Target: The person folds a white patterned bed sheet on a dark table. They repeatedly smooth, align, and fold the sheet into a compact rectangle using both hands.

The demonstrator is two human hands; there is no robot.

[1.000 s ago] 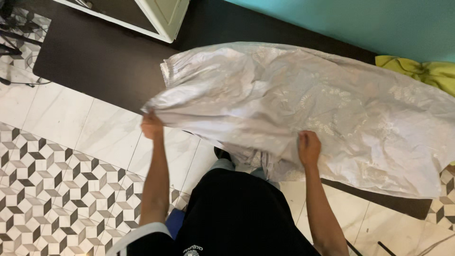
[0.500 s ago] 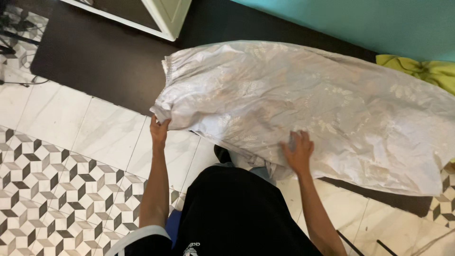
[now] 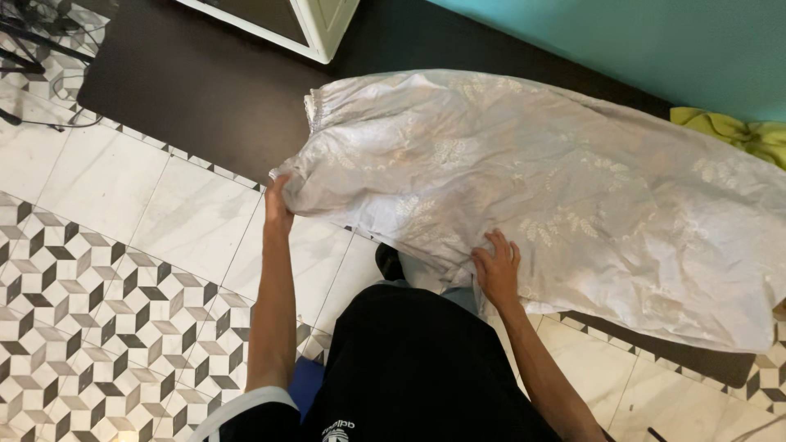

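Item: pale silver-white patterned satin sheet (image 3: 532,188), spread from centre to right of frame over the dark floor strip (image 3: 188,90).

Your left hand (image 3: 278,205), arm straight, pinches its left corner, lifting it taut.

Your right hand (image 3: 495,270) presses flat, fingers spread, pinning the near hem.

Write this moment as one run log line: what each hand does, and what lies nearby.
left hand: grips corner of silvery cloth | right hand: flat on cloth's near edge | cloth: spread over floor | nearby: yellow cloth, white cabinet
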